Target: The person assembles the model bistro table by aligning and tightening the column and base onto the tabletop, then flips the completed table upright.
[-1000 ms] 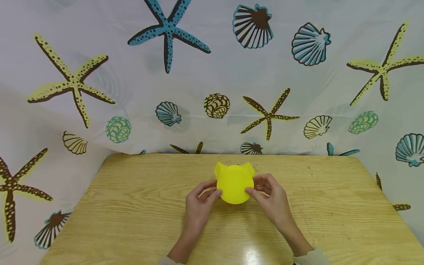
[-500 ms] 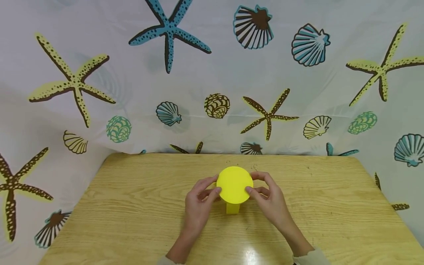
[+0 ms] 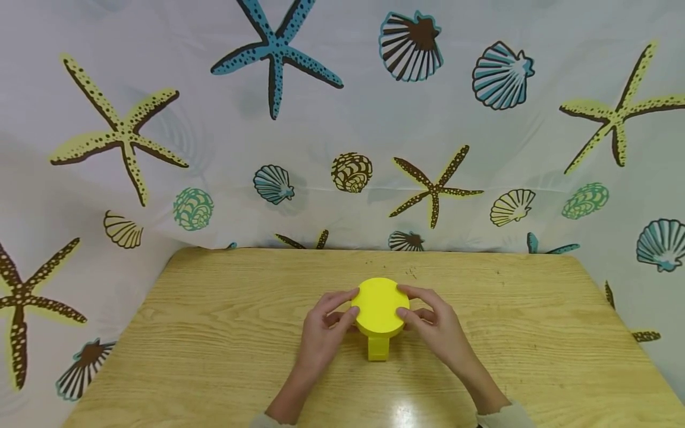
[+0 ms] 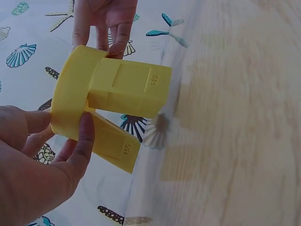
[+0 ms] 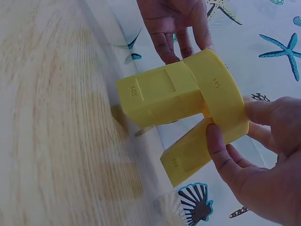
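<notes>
Both hands hold a yellow stool-like plastic piece (image 3: 380,306) by the rim of its round, smooth top. In the head view, one leg (image 3: 378,351) shows below the near edge. My left hand (image 3: 323,333) pinches the left side with thumb and fingers; my right hand (image 3: 439,330) does the same on the right. The left wrist view shows the curved band (image 4: 75,94) with blocky legs marked 148 and 155. From the right wrist, the band (image 5: 218,94) carries 145, and its legs read 148 and what looks like 153. The piece is held above the table.
A wooden table (image 3: 225,333) lies under the hands. White cloth (image 3: 321,131) printed with starfish and shells hangs along its back and both sides. Light glares off the tabletop near the front.
The yellow piece has been tipped: two flared parts behind its far edge have gone from sight, and one leg now shows below the near edge. Both hands keep their hold and have shifted only slightly.
</notes>
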`<action>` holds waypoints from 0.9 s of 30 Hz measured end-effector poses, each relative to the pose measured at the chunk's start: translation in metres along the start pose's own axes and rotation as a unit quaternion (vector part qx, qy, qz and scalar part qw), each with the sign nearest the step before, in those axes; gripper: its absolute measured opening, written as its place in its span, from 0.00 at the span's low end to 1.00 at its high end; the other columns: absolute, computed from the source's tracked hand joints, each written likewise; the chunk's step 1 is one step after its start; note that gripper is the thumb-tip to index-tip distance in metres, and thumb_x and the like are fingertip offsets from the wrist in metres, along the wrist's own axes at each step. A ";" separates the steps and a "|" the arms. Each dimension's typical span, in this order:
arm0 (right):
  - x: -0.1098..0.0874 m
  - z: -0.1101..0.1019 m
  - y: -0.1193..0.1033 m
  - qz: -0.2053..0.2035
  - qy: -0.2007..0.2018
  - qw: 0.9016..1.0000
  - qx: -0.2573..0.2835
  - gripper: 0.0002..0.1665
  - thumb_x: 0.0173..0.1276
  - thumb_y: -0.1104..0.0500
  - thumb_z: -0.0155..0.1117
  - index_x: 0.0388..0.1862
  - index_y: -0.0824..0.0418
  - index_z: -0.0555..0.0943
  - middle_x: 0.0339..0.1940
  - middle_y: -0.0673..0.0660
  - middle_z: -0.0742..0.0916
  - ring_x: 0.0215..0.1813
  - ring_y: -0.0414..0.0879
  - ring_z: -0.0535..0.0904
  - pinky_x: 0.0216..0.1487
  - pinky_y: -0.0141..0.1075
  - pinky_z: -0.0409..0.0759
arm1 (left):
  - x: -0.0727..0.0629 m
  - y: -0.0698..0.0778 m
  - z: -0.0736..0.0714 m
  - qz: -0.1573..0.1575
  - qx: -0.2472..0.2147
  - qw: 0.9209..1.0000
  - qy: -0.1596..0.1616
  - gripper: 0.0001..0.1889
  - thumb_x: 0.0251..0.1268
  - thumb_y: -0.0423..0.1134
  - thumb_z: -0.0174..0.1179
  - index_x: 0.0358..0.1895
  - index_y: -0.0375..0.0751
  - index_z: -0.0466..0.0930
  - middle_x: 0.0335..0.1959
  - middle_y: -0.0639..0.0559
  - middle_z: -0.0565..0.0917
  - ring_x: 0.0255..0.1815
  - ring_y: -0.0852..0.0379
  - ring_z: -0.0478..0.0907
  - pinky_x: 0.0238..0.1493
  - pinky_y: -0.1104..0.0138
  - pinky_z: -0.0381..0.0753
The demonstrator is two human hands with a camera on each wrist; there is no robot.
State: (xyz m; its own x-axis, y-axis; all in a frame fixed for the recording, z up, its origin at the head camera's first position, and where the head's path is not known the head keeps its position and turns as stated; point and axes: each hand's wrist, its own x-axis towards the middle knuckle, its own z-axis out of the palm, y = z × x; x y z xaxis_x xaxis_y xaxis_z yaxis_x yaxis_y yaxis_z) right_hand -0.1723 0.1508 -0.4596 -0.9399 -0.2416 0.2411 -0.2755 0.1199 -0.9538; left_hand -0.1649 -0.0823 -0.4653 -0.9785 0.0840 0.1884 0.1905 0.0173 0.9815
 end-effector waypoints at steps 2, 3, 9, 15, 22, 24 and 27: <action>0.000 -0.001 0.002 0.007 -0.006 1.000 0.002 0.26 0.74 0.63 0.67 0.69 0.61 0.77 0.61 0.65 0.77 0.44 0.54 0.87 0.45 0.55 0.88 | 0.001 -0.001 0.000 -0.002 0.000 1.000 -0.003 0.18 0.74 0.29 0.61 0.64 0.37 0.82 0.58 0.40 0.77 0.44 0.43 0.85 0.46 0.50 0.88; 0.000 -0.002 0.003 0.012 -0.009 1.000 0.002 0.26 0.74 0.62 0.68 0.69 0.60 0.77 0.61 0.65 0.77 0.43 0.54 0.87 0.46 0.54 0.88 | 0.001 -0.001 -0.001 -0.004 -0.001 1.000 -0.004 0.18 0.74 0.29 0.62 0.64 0.37 0.82 0.58 0.40 0.77 0.44 0.43 0.85 0.46 0.50 0.88; 0.001 -0.003 0.007 0.035 -0.022 0.999 -0.028 0.27 0.74 0.59 0.69 0.70 0.59 0.77 0.61 0.64 0.78 0.43 0.51 0.87 0.47 0.46 0.89 | 0.001 -0.008 -0.002 -0.009 0.010 1.000 0.002 0.18 0.73 0.30 0.63 0.63 0.37 0.82 0.58 0.40 0.78 0.45 0.44 0.85 0.47 0.51 0.88; 0.002 -0.005 0.008 0.044 -0.024 0.998 -0.039 0.27 0.73 0.58 0.70 0.69 0.58 0.78 0.61 0.62 0.79 0.44 0.53 0.86 0.46 0.42 0.89 | 0.002 -0.014 -0.003 -0.001 0.020 1.000 0.002 0.18 0.73 0.32 0.63 0.63 0.37 0.82 0.59 0.40 0.79 0.51 0.41 0.83 0.50 0.58 0.88; 0.000 -0.006 0.009 0.071 -0.034 0.996 -0.034 0.27 0.74 0.56 0.69 0.70 0.56 0.78 0.62 0.63 0.78 0.44 0.52 0.86 0.48 0.47 0.89 | -0.001 -0.016 -0.003 -0.003 0.022 1.000 0.003 0.17 0.74 0.33 0.63 0.63 0.37 0.82 0.59 0.41 0.79 0.52 0.43 0.83 0.51 0.61 0.88; 0.000 -0.007 0.009 0.075 -0.038 0.996 -0.024 0.27 0.74 0.56 0.68 0.70 0.57 0.77 0.62 0.64 0.77 0.44 0.53 0.87 0.49 0.49 0.89 | -0.001 -0.016 -0.003 -0.006 0.022 1.000 0.000 0.17 0.74 0.34 0.63 0.63 0.38 0.82 0.60 0.41 0.79 0.51 0.44 0.84 0.51 0.59 0.88; -0.001 -0.008 0.009 0.078 -0.043 0.996 -0.010 0.27 0.75 0.57 0.68 0.71 0.57 0.77 0.63 0.65 0.76 0.45 0.55 0.87 0.50 0.51 0.88 | -0.001 -0.015 -0.003 -0.012 0.029 1.000 -0.003 0.17 0.74 0.35 0.63 0.63 0.40 0.83 0.60 0.43 0.79 0.50 0.45 0.84 0.51 0.59 0.88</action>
State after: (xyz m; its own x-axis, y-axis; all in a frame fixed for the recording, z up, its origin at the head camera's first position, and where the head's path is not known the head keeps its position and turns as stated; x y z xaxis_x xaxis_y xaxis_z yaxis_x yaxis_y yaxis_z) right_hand -0.1758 0.1597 -0.4671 -0.9510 -0.3005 0.0733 -0.1323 0.1808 -0.9746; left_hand -0.1667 -0.0852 -0.4805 -0.9824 0.0890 0.1640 0.1710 0.0769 0.9823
